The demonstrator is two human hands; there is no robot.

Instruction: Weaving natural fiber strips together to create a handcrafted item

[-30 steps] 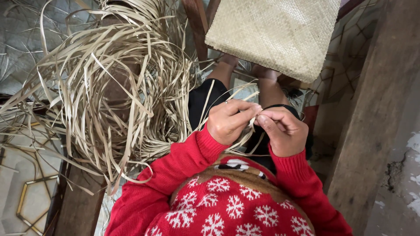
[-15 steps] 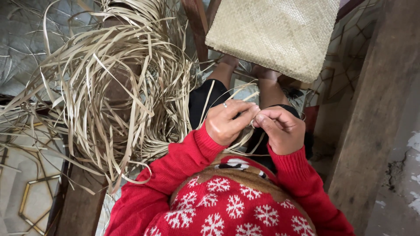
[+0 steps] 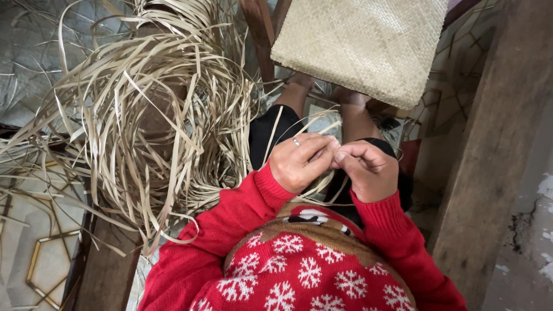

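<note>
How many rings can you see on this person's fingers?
1. A silver ring sits on a finger of the left hand. The right hand shows none, though its curled fingers may hide one.

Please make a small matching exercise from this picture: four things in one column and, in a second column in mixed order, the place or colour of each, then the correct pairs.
Things:
1. woven mat
2. pile of loose strips
3. sweater
4. ring

Descriptions:
A. red with white snowflakes
B. on a finger of the left hand
C. heaped at the left, on a wooden bench
D. at the top, flat and pale tan

Pairs: 1-D, 2-C, 3-A, 4-B
</note>
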